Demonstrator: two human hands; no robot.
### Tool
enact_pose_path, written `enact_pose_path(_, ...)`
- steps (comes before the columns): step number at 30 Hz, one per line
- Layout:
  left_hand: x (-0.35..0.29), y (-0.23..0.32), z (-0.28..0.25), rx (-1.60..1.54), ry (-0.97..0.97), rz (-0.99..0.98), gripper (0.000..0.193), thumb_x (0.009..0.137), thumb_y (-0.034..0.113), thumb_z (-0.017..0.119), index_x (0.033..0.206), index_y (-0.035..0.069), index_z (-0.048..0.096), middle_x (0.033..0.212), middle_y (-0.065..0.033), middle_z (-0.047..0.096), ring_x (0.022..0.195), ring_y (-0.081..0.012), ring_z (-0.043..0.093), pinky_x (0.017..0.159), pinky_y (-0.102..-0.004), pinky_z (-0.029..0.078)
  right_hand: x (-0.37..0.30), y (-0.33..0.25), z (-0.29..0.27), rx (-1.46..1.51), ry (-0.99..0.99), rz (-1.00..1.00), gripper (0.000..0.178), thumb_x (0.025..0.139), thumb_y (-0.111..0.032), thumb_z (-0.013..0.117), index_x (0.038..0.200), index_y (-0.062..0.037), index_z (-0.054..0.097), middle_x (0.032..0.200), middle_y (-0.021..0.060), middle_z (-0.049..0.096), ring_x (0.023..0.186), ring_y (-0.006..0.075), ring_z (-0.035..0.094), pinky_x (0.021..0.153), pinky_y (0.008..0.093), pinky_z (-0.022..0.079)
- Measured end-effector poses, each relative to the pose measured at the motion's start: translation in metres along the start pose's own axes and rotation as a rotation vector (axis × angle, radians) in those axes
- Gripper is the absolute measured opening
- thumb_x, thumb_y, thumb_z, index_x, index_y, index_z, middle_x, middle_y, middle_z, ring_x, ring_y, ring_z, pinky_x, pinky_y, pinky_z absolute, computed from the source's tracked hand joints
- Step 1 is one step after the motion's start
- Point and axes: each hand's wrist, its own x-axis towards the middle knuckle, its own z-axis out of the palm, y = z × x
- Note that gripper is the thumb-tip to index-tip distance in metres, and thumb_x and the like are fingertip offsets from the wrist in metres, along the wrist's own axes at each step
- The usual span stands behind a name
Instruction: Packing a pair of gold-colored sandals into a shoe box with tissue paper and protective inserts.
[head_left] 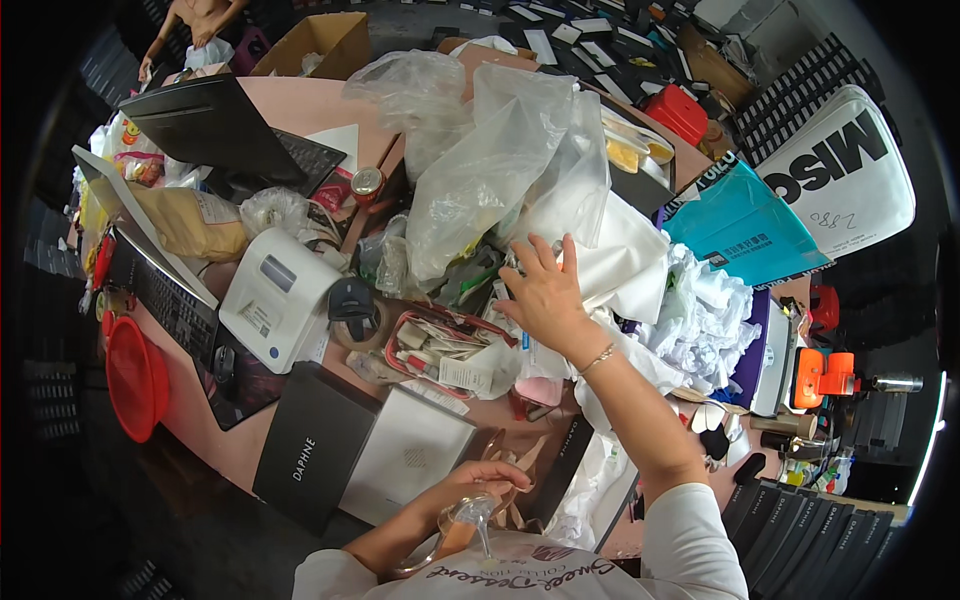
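Observation:
My left hand (478,490) is low in front of my shirt, its fingers curled round what looks like a heeled shoe (478,512) with a clear heel and beige straps. My fingers hide part of it. Higher up, my right hand (545,285) reaches forward with spread fingers, over white sheeting (630,260) and by the clear plastic bags (500,170); nothing shows in its grasp. An open shoe box, with a black lid (318,440) and a white inside (410,455), lies left of my left hand. Beyond it stands a red-rimmed basket (400,372) of small packets.
A white label printer (275,300), laptop (215,115) and keyboard (165,290) occupy the left side. Crumpled white paper (705,320) fills the right, beside a blue-and-white bag (735,235). An orange tape dispenser (825,375) is far right. Another person (205,20) is at the back left.

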Motion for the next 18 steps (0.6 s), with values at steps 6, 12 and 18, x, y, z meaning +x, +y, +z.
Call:
enact_pose_path(6,-0.008,0.004,0.001,0.022,0.045,0.047,0.03,0.093,0.022,0.06,0.115,0.002,0.062,0.113,-0.0035,0.063,0.103,-0.0089,0.056,0.089,-0.0224,0.042,0.0,0.013,-0.006,0.383,0.078,0.224,0.027,0.074,-0.029,0.074,0.094,-0.0107,0.068,0.125,0.0084,0.057,0.127,0.0334,0.043,0.108,0.0655,0.016)
enact_pose_path(12,-0.003,0.0,0.0,0.054,0.001,0.035,0.03,0.093,0.023,0.06,0.115,0.003,0.062,0.114,-0.004,0.062,0.105,-0.0096,0.056,0.09,-0.0228,0.042,-0.008,0.053,-0.04,0.918,0.161,0.407,0.025,0.083,-0.016,0.072,0.095,0.0031,0.061,0.083,0.0071,0.066,0.083,0.0118,0.061,0.077,0.027,0.049)
enact_pose_path(18,-0.004,-0.002,-0.005,0.001,0.016,0.001,0.03,0.093,0.016,0.062,0.118,0.0,0.06,0.119,-0.0095,0.062,0.115,-0.0182,0.057,0.103,-0.0307,0.041,-0.019,0.044,-0.053,0.834,0.229,0.384,0.02,0.085,-0.007,0.07,0.099,0.0043,0.062,0.087,0.007,0.067,0.08,0.0134,0.064,0.074,0.0261,0.051)
